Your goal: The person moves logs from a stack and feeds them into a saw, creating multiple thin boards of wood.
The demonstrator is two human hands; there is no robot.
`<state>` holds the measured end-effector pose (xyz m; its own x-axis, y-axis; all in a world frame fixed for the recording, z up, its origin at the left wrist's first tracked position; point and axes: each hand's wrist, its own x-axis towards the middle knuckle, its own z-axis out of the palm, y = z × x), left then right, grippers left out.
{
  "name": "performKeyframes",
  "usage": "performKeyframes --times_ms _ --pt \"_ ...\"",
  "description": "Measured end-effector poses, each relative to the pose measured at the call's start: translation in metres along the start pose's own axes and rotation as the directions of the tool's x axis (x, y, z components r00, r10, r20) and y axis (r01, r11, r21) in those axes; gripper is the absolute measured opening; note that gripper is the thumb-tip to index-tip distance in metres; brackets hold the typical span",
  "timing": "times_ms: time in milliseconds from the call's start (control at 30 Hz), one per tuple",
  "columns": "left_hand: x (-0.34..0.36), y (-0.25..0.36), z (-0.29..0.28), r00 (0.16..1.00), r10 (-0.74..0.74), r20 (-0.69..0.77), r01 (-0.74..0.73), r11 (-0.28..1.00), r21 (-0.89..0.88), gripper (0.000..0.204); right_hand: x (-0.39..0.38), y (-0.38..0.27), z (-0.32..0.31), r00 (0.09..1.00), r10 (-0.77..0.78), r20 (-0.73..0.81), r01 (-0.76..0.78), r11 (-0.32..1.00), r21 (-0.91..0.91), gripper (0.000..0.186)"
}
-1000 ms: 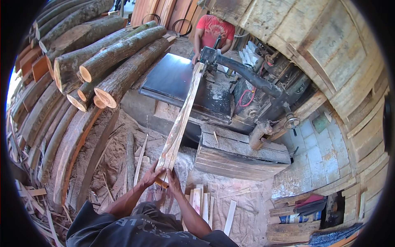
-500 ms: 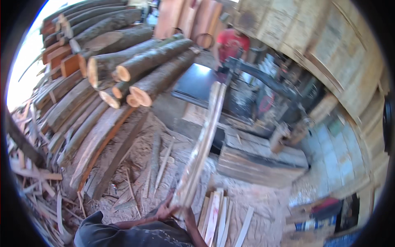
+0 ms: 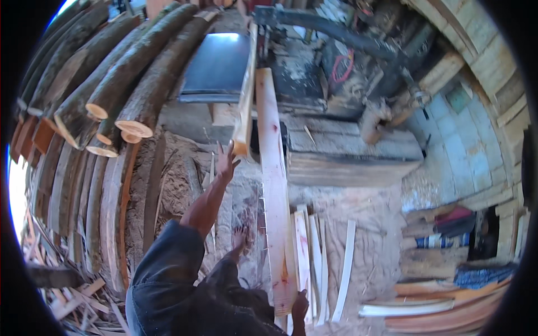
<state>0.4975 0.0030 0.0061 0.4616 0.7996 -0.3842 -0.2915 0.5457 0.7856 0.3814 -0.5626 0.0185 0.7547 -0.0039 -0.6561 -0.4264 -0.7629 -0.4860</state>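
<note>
My left hand (image 3: 226, 161) is stretched forward with its fingers spread. Its fingertips are at the near end of a long narrow timber (image 3: 245, 120); whether they touch it I cannot tell. The timber runs ahead to the machine, beside its dark metal table (image 3: 216, 64). Low at my right side, my right hand (image 3: 301, 307) is closed on the near end of a long pale plank (image 3: 274, 185). That plank slants forward, its far end close to the machine table. Pale wood strips (image 3: 316, 263) lie on the ground just right of it.
Stacked logs (image 3: 162, 73) fill the left side, with wood scraps (image 3: 73, 302) below. A dusty timber block (image 3: 347, 151) stands ahead to the right, under a dark machine arm (image 3: 330, 31). Boards and cloth (image 3: 448, 241) lie at the right. Another person is partly visible at the top.
Both hands were together at the near end of the long wood. Now the timber and plank are apart, my left hand has reached forward and my right has drawn back. The view has tilted down.
</note>
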Motion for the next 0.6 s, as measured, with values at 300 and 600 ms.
performKeyframes --times_ms 300,600 --pt "-0.249 -0.177 0.111 0.657 -0.716 0.237 0.481 0.64 0.599 0.082 -0.06 0.298 -0.138 0.905 0.099 -0.414 -0.244 0.918 -0.313 0.043" --pt "-0.247 -0.207 -0.216 0.764 -0.645 -0.008 0.235 0.267 0.935 0.046 0.071 0.317 -0.098 0.861 0.504 -0.068 -0.387 0.736 0.555 0.042"
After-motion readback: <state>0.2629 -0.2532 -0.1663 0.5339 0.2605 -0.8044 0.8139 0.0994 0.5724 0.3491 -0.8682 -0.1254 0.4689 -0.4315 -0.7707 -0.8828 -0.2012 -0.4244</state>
